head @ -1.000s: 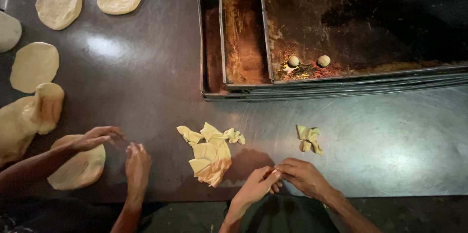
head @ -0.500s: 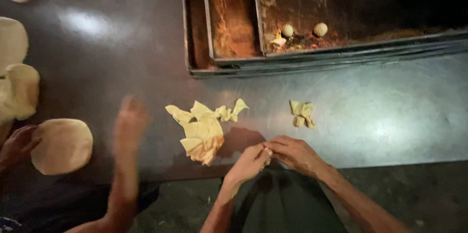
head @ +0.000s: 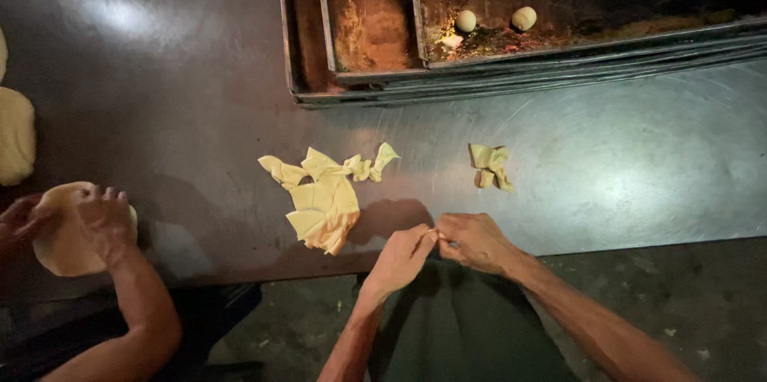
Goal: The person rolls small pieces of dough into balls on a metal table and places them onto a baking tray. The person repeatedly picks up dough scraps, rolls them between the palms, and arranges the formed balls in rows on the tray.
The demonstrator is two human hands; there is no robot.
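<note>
Left hand (head: 403, 256): pinches a thin dough scrap (head: 431, 231).
Right hand (head: 473, 240): pinches the same scrap.
Dough trimmings (head: 323, 202): just left, on the table (head: 639, 166).

No pkgs, labels, signs or screens in view.

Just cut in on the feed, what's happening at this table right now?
The person's left hand and right hand meet at the near edge of the metal table, fingertips pinching a small bit of dough between them. A pile of cut dough pieces lies just left of the hands, a smaller scrap beyond them. At far left, a co-worker's hand presses a flat dough round. Stacked trays hold two dough balls.
</note>
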